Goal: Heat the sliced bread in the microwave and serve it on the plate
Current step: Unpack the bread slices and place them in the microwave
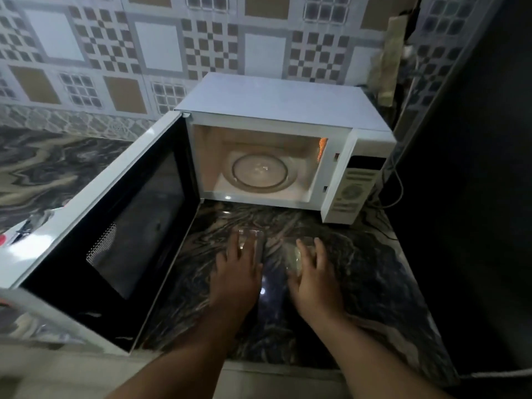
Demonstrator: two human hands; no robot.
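The microwave [288, 145] stood at about twelve o'clock from the person, its door [115, 226] swung fully out toward nine o'clock and its lamp lit, so the cavity was ready to take a load; only the glass turntable [260, 171] lay inside, bare. Both hands reached forward over the dark marbled counter [374, 283] just in front of the oven's mouth. The left hand [237, 272] lay with fingers stretched out and spread against a clear glass dish [250, 243], touching rather than clasping it, as far as the blur allowed one to judge. The right hand [312, 272], at three o'clock from the left, had its fingers likewise extended beside what seemed a second piece of clear glass [293, 259]; whether it had hold of anything could not be told. The likely reason for this two-handed reach was to steady or lift the glassware before loading the oven. No sliced bread was visible anywhere, and no serving plate could be made out with certainty. The open door walled off the nine o'clock side, a dark tall surface [475, 197] closed in three o'clock, and cables [394, 194] trailed behind the control panel [355, 188] near two o'clock.
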